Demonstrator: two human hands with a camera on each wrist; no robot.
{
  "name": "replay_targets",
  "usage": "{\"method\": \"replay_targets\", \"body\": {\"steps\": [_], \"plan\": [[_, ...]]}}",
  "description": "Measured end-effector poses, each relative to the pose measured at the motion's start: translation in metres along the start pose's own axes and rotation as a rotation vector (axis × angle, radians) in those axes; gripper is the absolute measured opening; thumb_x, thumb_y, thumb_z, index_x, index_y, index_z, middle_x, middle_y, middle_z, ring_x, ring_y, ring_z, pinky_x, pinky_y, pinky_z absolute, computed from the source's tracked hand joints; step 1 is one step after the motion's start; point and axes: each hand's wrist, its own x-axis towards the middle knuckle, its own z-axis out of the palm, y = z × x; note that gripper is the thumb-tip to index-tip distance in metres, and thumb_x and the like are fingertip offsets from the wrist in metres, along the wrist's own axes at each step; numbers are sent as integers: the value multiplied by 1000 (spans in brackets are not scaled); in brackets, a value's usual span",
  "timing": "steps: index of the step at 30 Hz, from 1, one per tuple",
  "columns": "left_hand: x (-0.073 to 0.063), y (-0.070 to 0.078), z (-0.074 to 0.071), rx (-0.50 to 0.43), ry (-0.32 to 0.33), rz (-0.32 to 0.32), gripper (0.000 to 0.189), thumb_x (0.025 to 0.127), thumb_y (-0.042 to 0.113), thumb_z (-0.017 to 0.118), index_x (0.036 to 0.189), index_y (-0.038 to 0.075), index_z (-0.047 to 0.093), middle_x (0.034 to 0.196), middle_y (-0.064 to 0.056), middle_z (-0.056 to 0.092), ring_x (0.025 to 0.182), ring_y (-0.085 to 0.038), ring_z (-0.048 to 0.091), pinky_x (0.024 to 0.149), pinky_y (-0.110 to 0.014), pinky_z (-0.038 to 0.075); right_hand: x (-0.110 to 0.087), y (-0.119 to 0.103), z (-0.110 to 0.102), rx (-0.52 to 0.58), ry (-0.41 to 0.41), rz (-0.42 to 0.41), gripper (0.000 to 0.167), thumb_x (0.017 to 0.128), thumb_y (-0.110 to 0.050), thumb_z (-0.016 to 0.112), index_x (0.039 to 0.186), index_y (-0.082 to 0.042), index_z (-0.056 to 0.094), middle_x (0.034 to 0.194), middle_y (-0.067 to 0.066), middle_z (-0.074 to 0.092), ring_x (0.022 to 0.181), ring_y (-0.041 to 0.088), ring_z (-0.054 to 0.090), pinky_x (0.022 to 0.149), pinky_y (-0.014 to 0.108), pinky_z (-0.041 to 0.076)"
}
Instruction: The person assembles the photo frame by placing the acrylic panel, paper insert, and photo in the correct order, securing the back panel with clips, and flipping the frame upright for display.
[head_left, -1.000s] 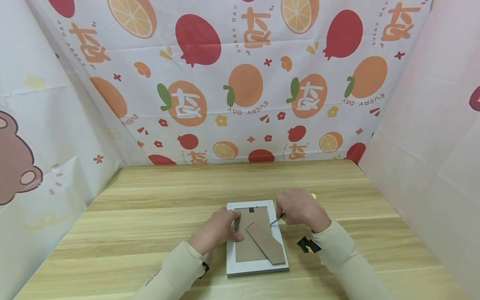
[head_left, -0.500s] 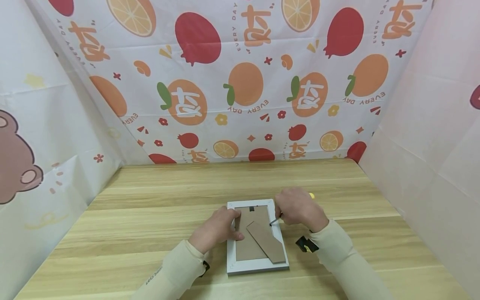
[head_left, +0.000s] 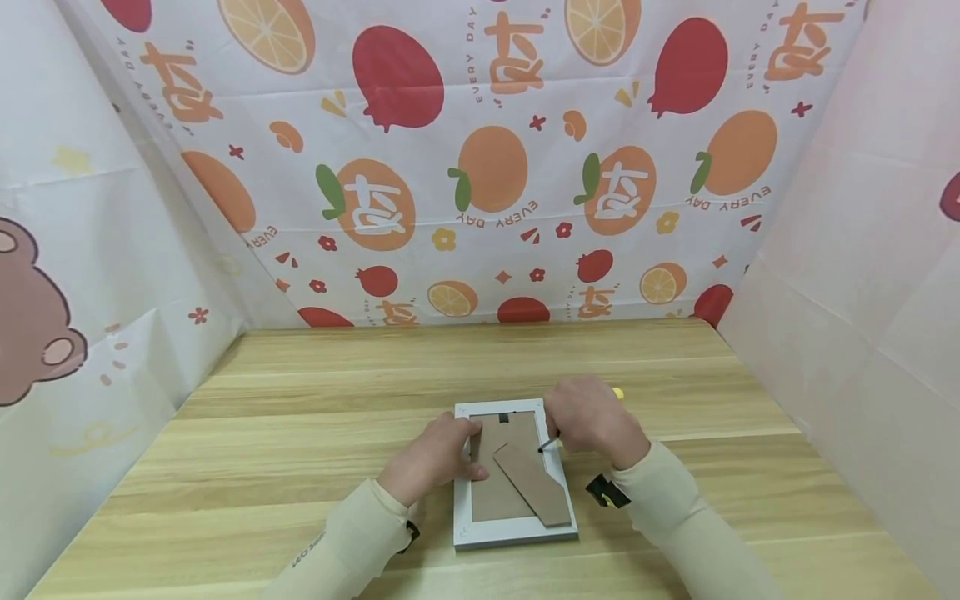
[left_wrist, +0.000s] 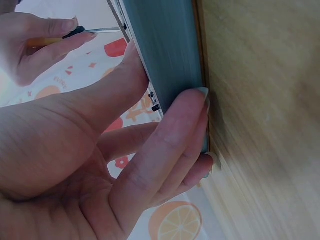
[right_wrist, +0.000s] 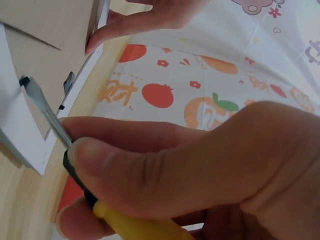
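A white picture frame (head_left: 465,533) lies face down, its brown backing board (head_left: 495,500) and slanting easel stand (head_left: 534,487) uppermost. My left hand (head_left: 435,458) grips the frame's left side; in the left wrist view its fingers (left_wrist: 165,135) lie along the outer edge while the thumb reaches over the back. With my right hand (head_left: 592,419) I hold a screwdriver (right_wrist: 140,222) with a yellow handle and black collar, thumb and fingers pinching it near the collar. The metal tip meets a small black tab (right_wrist: 25,81) at the right inner edge of the frame.
Under the frame is a wood-grain table (head_left: 300,417). A fruit-print curtain (head_left: 491,275) hangs behind the table, with pale curtains on both sides. Another dark tab (head_left: 504,418) sits at the top of the backing board. Both wrists wear black straps.
My right hand has shifted slightly left with the screwdriver, and its shaft is turned a little. The dark tab at the tip shows more plainly. Left hand and frame stay put.
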Motion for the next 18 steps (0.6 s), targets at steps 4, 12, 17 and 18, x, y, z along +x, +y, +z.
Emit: {"method": "replay_targets", "body": {"steps": [4,12,17,18], "plan": [[0,0,1,-5,-1,1,48,73,20,93,110,1,71,94,-12,63,89,-25,50,76,-41,50,2,-8,0,-106,7,21,30,78,-1,80,57,-19,68,54,-12,49,55,7,36,47,24,37],[-1,0,1,-5,-3,8,41,72,20,93,102,5,69,91,-11,60,88,-25,50,75,-42,49,7,-25,-4,-257,2,57,39,87,-7,77,57,-16,54,55,-7,29,52,9,28,44,24,31],[0,-1,0,-3,2,7,40,73,20,93,102,5,69,91,-11,61,88,-25,50,76,-42,49,13,-33,-6,-322,-23,43,27,86,-11,79,64,-16,64,57,-6,34,53,10,32,47,24,43],[1,-1,0,0,3,8,40,73,20,93,101,5,69,91,-11,61,88,-25,51,76,-42,49,14,-34,-7,-336,-28,40,25,87,-12,79,66,-16,66,57,-6,35,53,10,32,48,24,45]]}}
